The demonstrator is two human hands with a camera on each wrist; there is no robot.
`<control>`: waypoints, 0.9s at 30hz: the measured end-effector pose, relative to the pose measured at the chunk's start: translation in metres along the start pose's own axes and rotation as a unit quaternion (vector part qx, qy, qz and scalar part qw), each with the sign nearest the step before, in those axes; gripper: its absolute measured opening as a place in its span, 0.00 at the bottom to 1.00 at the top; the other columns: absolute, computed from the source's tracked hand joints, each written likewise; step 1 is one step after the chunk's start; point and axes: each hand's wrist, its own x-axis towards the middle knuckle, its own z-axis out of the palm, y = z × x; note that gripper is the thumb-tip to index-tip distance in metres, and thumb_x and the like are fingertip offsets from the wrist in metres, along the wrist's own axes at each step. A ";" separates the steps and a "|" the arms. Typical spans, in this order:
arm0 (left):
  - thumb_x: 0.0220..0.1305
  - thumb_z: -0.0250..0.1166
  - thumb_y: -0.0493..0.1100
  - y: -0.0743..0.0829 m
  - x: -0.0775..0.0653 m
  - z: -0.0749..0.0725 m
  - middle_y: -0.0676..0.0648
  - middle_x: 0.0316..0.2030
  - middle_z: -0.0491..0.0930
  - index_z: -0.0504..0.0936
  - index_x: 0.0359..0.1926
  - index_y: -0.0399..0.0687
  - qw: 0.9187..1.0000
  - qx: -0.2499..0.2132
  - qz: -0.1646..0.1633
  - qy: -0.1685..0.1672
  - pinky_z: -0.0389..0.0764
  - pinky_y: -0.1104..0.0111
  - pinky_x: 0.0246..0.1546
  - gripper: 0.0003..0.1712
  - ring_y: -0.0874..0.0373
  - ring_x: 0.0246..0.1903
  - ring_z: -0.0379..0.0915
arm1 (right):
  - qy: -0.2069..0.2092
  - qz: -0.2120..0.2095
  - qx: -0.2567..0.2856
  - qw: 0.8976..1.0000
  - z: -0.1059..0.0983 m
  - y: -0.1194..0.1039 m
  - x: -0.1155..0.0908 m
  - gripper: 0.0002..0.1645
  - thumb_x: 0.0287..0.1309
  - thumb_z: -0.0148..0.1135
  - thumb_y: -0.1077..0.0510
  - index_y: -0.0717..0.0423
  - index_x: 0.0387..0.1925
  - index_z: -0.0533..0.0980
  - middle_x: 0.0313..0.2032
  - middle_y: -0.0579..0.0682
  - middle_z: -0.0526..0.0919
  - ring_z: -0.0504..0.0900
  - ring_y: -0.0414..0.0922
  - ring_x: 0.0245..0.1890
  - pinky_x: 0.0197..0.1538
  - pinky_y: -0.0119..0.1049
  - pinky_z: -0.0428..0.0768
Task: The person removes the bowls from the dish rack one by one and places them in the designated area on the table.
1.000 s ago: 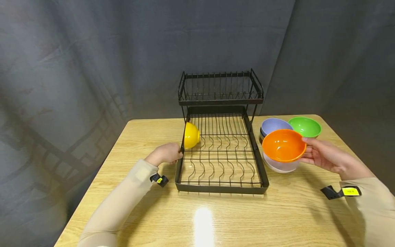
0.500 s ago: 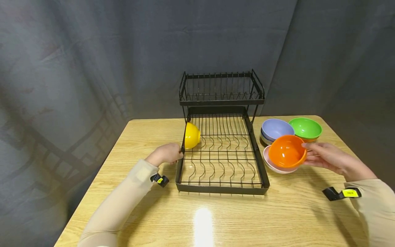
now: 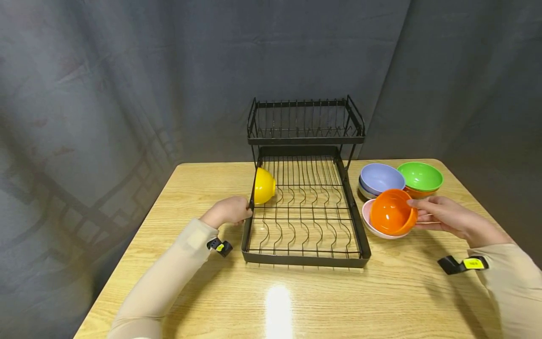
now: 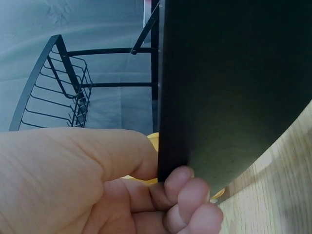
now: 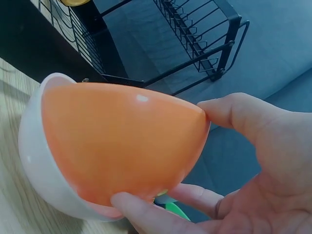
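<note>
My right hand [image 3: 455, 216] pinches an orange bowl [image 3: 391, 213] at its right rim, thumb on the rim and fingers underneath. The orange bowl leans to the right inside a pale pink bowl [image 3: 375, 229] on the table; the right wrist view shows its lower part within the pink wall [image 5: 36, 161]. With curled fingers and thumb, my left hand [image 3: 228, 210] grips the left side wall of a black two-tier dish rack [image 3: 305, 260]. A yellow bowl [image 3: 264, 186] stands on edge in the rack's lower tier, against the left side, its base facing right.
Behind the pink bowl stand a lavender bowl [image 3: 382, 179], stacked on others, and a green bowl [image 3: 421, 176] over an orange one [image 3: 419, 193]. The rack's upper tier [image 3: 306, 140] rises at the back. A grey curtain [image 3: 211, 84] hangs behind the wooden table [image 3: 199, 292].
My right hand has lowered the orange bowl and tilted it to the right, down into the pink bowl. My left hand keeps its grip on the rack.
</note>
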 end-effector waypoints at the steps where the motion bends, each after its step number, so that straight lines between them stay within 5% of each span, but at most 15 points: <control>1: 0.64 0.49 0.42 0.000 0.000 0.000 0.39 0.22 0.82 0.77 0.20 0.43 1.000 -0.002 0.000 0.000 0.67 0.68 0.22 0.18 0.61 0.12 0.62 | 0.001 0.000 0.000 1.000 0.000 0.000 0.000 0.33 0.66 0.46 0.50 0.78 0.53 0.51 0.35 0.50 0.74 0.80 0.39 0.33 0.43 0.38 0.79; 9: 0.64 0.49 0.42 0.000 0.000 0.000 0.41 0.21 0.81 0.76 0.19 0.45 1.000 -0.003 -0.001 0.002 0.66 0.69 0.21 0.18 0.61 0.12 0.62 | 0.008 -0.004 0.001 1.000 0.002 0.000 0.004 0.25 0.65 0.49 0.50 0.69 0.45 0.57 0.34 0.50 0.67 0.77 0.39 0.32 0.43 0.39 0.79; 27: 0.64 0.50 0.41 0.000 0.000 0.001 0.39 0.24 0.82 0.75 0.20 0.44 1.000 -0.008 -0.001 0.006 0.66 0.69 0.20 0.17 0.61 0.13 0.64 | 0.008 0.011 -0.019 1.000 0.004 -0.004 0.009 0.29 0.66 0.47 0.53 0.80 0.50 0.60 0.33 0.46 0.74 0.79 0.38 0.32 0.43 0.39 0.79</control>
